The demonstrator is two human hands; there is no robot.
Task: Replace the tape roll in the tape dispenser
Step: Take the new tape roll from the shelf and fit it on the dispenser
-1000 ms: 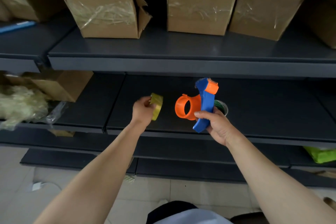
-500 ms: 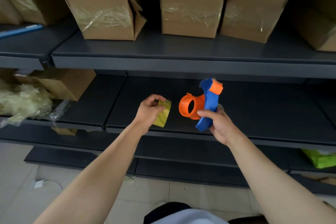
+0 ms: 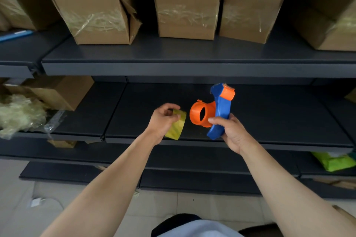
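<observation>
My right hand (image 3: 232,132) grips the blue handle of a tape dispenser (image 3: 219,113), held upright over the middle shelf. Its orange hub ring (image 3: 201,114) points left and carries no roll. An orange cap sits at the dispenser's top end. My left hand (image 3: 162,121) holds a yellowish tape roll (image 3: 177,125) just left of the hub, a small gap between them. The fingers wrap the roll's upper edge; its side face shows toward me.
Dark metal shelves (image 3: 192,63) run across the view. Several cardboard boxes (image 3: 96,15) stand on the upper shelf. A box and crumpled plastic wrap (image 3: 17,115) fill the middle shelf's left end. A green packet (image 3: 335,161) lies lower right. Tiled floor is below.
My left hand turned the roll, so its broad face now shows, and brought it slightly lower beside the hub. The dispenser stayed nearly still in my right hand.
</observation>
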